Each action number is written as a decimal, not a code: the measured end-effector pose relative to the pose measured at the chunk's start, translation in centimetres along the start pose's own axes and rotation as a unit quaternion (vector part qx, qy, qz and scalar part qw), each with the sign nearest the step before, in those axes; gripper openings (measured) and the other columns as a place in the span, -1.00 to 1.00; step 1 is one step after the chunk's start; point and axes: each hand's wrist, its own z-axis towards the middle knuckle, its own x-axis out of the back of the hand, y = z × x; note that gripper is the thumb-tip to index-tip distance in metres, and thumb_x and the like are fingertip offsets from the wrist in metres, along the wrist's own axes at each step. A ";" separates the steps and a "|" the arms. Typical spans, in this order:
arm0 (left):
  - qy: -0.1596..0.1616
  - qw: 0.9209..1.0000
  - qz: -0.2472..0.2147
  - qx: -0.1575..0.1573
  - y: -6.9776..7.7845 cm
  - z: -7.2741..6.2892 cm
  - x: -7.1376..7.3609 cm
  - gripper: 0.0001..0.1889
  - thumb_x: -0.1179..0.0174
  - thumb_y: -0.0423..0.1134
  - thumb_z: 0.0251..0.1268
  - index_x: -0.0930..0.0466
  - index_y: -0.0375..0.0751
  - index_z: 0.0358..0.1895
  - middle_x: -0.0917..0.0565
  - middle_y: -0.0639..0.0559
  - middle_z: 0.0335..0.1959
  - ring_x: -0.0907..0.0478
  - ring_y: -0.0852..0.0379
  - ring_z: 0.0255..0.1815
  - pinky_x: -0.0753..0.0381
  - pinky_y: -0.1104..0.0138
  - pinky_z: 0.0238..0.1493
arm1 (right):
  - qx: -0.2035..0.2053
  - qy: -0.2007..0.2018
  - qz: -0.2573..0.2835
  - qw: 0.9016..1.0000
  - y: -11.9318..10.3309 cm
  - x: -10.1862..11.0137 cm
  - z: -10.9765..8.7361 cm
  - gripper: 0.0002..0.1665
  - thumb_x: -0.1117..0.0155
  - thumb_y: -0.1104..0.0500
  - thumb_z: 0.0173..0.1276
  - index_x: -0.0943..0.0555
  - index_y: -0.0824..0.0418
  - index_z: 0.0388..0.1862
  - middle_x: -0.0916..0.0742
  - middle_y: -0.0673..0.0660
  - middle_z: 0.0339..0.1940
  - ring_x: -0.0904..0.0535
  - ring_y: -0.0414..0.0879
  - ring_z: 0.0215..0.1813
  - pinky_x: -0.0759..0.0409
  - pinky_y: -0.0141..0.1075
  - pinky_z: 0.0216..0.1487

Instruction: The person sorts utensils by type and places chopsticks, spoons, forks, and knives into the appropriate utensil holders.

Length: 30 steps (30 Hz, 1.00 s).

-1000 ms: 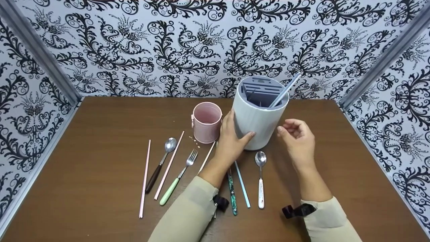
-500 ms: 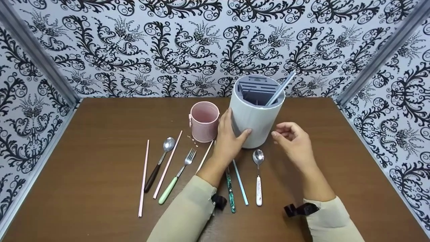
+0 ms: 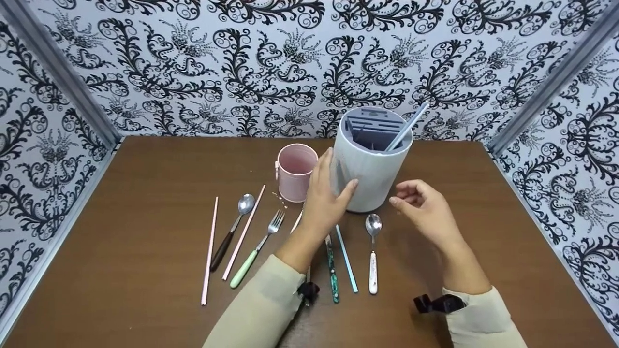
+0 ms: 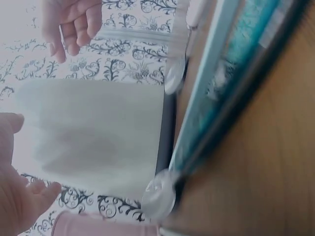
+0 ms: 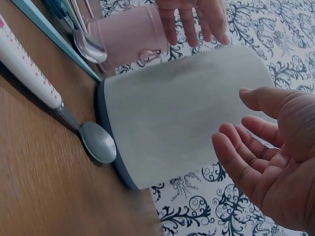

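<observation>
A tall white utensil holder (image 3: 377, 176) with a grey slotted insert stands on the table, and a pale blue chopstick (image 3: 410, 124) leans out of its top. My left hand (image 3: 323, 200) is at the holder's left side, thumb and fingers spread. In the right wrist view, the fingers of the left hand (image 5: 194, 19) hang just above the white wall. To the right of the holder, my right hand (image 3: 428, 210) is held with loosely bent fingers and nothing in them. A spoon with a white patterned handle (image 3: 373, 270) lies in front of the holder.
A pink cup (image 3: 294, 187) stands left of the holder, partly behind the left hand. Pink chopsticks (image 3: 209, 251), a dark-handled spoon (image 3: 222, 251), a green-handled fork (image 3: 245, 268), a blue chopstick (image 3: 346, 261) and a teal-patterned handle (image 3: 332, 270) lie in front. Patterned walls enclose the table.
My left hand has shifted slightly left, its thumb easing off the holder's front. The right hand has come slightly lower and nearer the holder. The utensils lie as before.
</observation>
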 end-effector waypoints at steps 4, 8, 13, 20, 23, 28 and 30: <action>0.037 0.999 -0.023 -0.018 -0.9 0.1 1.3 -0.20 -0.37 -0.14 0.38 -0.21 -0.36 0.57 -0.40 -0.29 0.50 -0.38 -0.18 0.52 -0.30 0.11 0.62 | -0.005 -0.020 -0.044 0.999 -0.3 -0.4 -0.3 -0.58 -0.45 0.16 0.41 -0.61 0.33 0.14 -0.71 0.26 -0.05 -0.66 -0.14 -0.13 -0.66 -0.48 -0.12; 0.093 0.994 -0.041 -0.033 -2.0 0.6 2.6 -0.23 -0.40 -0.19 0.34 -0.28 -0.40 0.52 -0.45 -0.29 0.45 -0.46 -0.16 0.43 -0.37 0.13 0.57 | -0.007 -0.038 -0.094 0.995 -0.7 -0.7 -0.4 -0.56 -0.45 0.10 0.40 -0.61 0.29 0.15 -0.74 0.23 -0.03 -0.66 -0.05 -0.07 -0.62 -0.43 -0.08; 0.126 0.991 -0.035 -0.004 -3.4 1.1 3.5 -0.21 -0.43 -0.18 0.29 -0.29 -0.39 0.51 -0.47 -0.29 0.42 -0.44 -0.14 0.43 -0.46 0.09 0.49 | -0.013 -0.071 -0.123 0.990 -0.5 -1.4 -0.7 -0.50 -0.46 0.04 0.39 -0.60 0.30 0.17 -0.75 0.20 -0.05 -0.68 0.00 -0.07 -0.63 -0.23 -0.04; 0.136 0.989 -0.003 0.056 -5.1 1.2 3.9 -0.12 -0.48 -0.12 0.21 -0.26 -0.29 0.55 -0.40 -0.28 0.47 -0.30 -0.15 0.52 -0.33 0.03 0.58 | -0.031 -0.120 -0.148 0.981 0.3 -2.8 -0.9 -0.42 -0.50 0.03 0.34 -0.58 0.34 0.18 -0.71 0.20 -0.11 -0.62 -0.06 -0.16 -0.57 -0.25 -0.14; 0.135 0.988 0.004 0.077 -5.7 1.2 3.9 -0.08 -0.51 -0.11 0.18 -0.24 -0.29 0.56 -0.35 -0.27 0.51 -0.22 -0.15 0.56 -0.25 0.03 0.62 | -0.033 -0.138 -0.164 0.976 0.5 -3.1 -0.9 -0.42 -0.52 0.04 0.31 -0.57 0.37 0.13 -0.70 0.22 -0.14 -0.59 -0.06 -0.20 -0.57 -0.27 -0.19; 0.112 0.985 -0.009 0.130 -6.5 1.2 3.8 0.05 -0.58 -0.06 0.09 -0.16 -0.27 0.60 -0.28 -0.24 0.55 -0.19 -0.16 0.59 -0.26 0.00 0.62 | -0.044 -0.162 -0.204 0.964 0.8 -3.4 -0.9 -0.48 -0.54 0.01 0.28 -0.58 0.33 0.01 -0.68 0.19 -0.19 -0.56 -0.05 -0.23 -0.55 -0.25 -0.22; 0.103 0.983 -0.017 0.151 -6.8 1.1 3.8 0.10 -0.61 -0.05 0.04 -0.13 -0.25 0.62 -0.26 -0.24 0.56 -0.19 -0.17 0.60 -0.25 -0.02 0.62 | -0.050 -0.168 -0.222 0.959 0.9 -3.5 -0.9 -0.51 -0.54 -0.02 0.28 -0.58 0.30 -0.06 -0.67 0.15 -0.24 -0.55 -0.07 -0.25 -0.52 -0.25 -0.23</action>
